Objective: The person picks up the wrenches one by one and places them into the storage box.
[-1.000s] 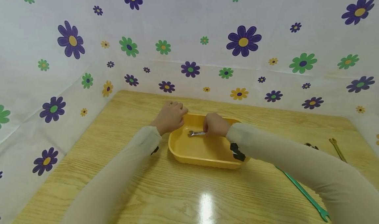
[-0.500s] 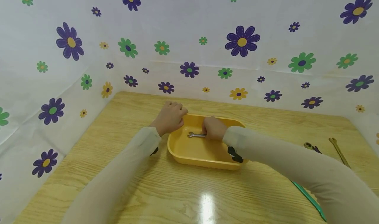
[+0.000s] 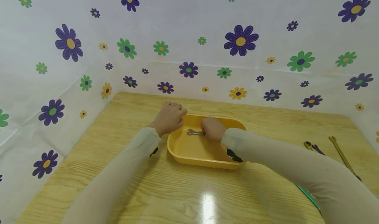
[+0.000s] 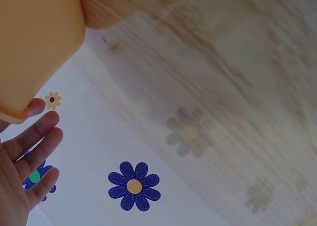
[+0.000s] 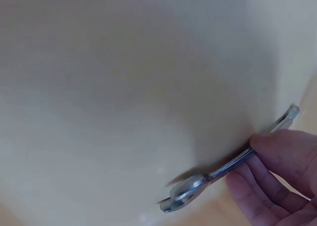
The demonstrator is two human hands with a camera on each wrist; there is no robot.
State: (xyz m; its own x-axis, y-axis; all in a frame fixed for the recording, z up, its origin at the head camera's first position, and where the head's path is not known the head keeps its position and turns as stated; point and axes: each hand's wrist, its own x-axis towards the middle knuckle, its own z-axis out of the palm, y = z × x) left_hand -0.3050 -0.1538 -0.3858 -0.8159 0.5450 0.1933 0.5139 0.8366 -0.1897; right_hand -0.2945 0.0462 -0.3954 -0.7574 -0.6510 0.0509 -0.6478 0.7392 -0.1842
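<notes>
1. I see a pale wood-grain bench with a bright glare spot on its near part.
2. A white sheet printed with purple, green and yellow flowers closes the bench in at the back and on both sides.
3. A yellow tray sits near the middle of the bench.
4. My right hand is inside the tray, its fingers curled and pinching the shaft of a small silver spanner; the spanner lies low over the tray floor, its open end pointing left.
5. My left hand rests at the tray's far left corner; in the left wrist view the fingers lie straight and slightly apart, touching the tray's outer wall without gripping it.
6. On the right of the bench I see a brass-coloured spanner, and just beside it a small tool with a dark handle.
7. A green tool shows at the right sleeve's edge, mostly hidden.
</notes>
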